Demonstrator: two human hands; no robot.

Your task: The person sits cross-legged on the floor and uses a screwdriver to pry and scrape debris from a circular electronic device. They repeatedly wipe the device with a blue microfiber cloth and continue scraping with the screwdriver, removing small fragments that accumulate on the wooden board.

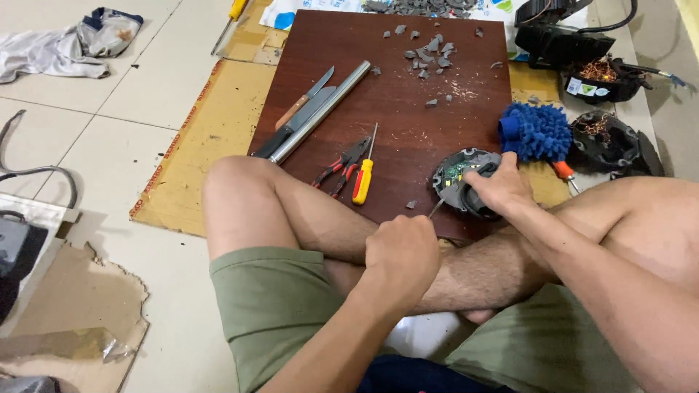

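I sit cross-legged on the floor at a dark brown wooden board [393, 87]. My right hand [504, 186] grips a round grey housing [454, 177] with a green circuit board inside, at the board's near right edge. My left hand [402, 253] is closed around a thin metal tool [435, 209]. The tool's tip points at the housing's lower left rim. Its handle is hidden inside my fist.
On the board lie a yellow-handled screwdriver [362, 182], red pliers [339, 166], a knife [306, 103], a metal tube [324, 109] and several grey plastic fragments [429, 52]. A blue fluffy duster [537, 131], black motor parts [610, 140] and cardboard [204, 138] surround it.
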